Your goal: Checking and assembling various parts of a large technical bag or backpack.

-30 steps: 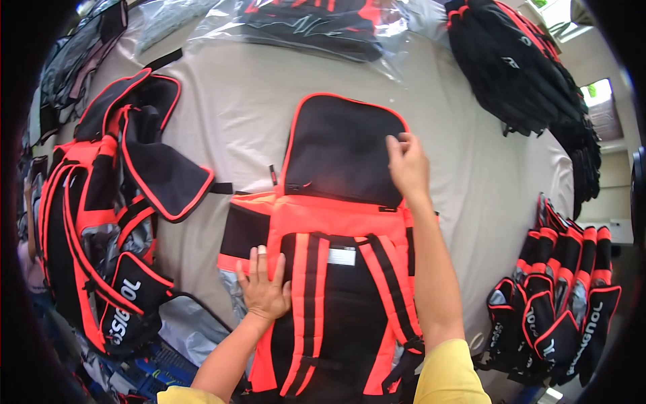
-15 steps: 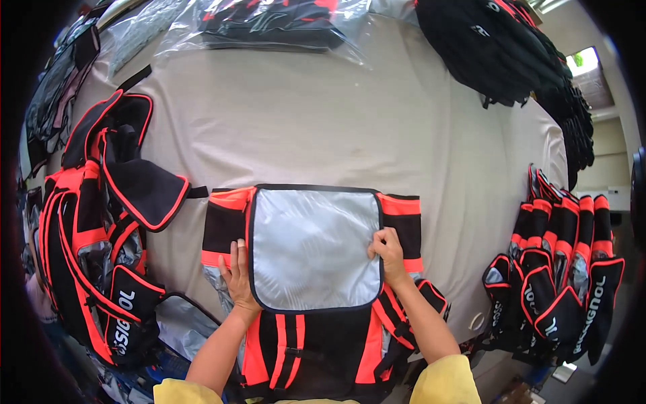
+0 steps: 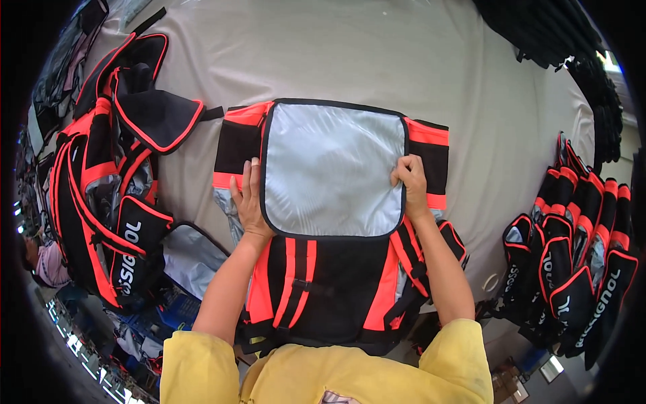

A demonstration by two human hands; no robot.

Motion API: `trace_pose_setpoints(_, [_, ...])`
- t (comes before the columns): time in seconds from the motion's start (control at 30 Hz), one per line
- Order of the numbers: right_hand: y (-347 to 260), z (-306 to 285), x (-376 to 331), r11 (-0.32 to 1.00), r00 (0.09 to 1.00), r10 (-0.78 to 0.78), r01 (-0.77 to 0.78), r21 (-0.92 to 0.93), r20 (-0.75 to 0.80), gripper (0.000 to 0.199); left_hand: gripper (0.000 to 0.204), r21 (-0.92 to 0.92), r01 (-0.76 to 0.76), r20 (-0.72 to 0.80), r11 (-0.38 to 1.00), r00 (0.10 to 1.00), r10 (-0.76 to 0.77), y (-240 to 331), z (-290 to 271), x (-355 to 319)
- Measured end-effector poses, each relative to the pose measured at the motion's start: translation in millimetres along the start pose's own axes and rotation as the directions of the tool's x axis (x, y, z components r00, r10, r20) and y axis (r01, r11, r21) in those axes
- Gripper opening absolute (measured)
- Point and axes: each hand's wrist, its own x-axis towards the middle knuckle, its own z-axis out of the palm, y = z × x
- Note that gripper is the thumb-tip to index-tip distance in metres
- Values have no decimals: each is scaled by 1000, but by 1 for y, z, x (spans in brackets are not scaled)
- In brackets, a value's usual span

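A black and orange-red backpack (image 3: 336, 286) lies in front of me on the cloth-covered table. Its flap (image 3: 334, 168), silver-lined with a black bound edge, is spread flat with the lining facing up. My left hand (image 3: 250, 205) rests flat along the flap's left edge, fingers stretched and a little apart, holding nothing. At the right edge, the curled fingers of my right hand (image 3: 412, 180) grip the flap's border; the fingertips are partly hidden. Black side panels (image 3: 428, 160) with orange-red bands stick out from under the flap on both sides.
Another black and orange-red bag (image 3: 101, 195) lies at the left table edge. Several matching bag pieces (image 3: 572, 262) are stacked at the right. Dark bags (image 3: 545, 30) pile up at the far right. A small pale ring (image 3: 490, 283) lies near the right edge.
My view has shifted, so the backpack and table sit higher in the picture and more of my yellow shirt shows. Both hands keep their places on the flap's edges.
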Motion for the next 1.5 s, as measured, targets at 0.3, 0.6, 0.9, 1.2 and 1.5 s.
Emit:
trace_pose_setpoints(0.3, [-5,3,-7,999,998,-42,40,-36,-57,12,84,-91,5,-8,996,1000,-6,2,-6,-9])
trace_pose_setpoints(0.6, [-79,-36,74,814,813,200,172,-555,546,20,69,-28,52,7,998,999,-52,-3,-15,-14])
trace_pose_setpoints(0.9, [-204,-20,44,956,960,265,-250,152,-87,43,61,-171,39,-156,984,986,-66,5,-14,-11])
trace_pose_setpoints(1.2, [-435,-4,-91,457,871,-472,112,882,134,23,43,-760,-66,-193,647,973,-127,-3,-40,-44])
trace_pose_setpoints(1.5, [-458,-22,-58,264,859,-502,46,963,97,60,78,-448,32,171,893,984,51,69,-163,-202])
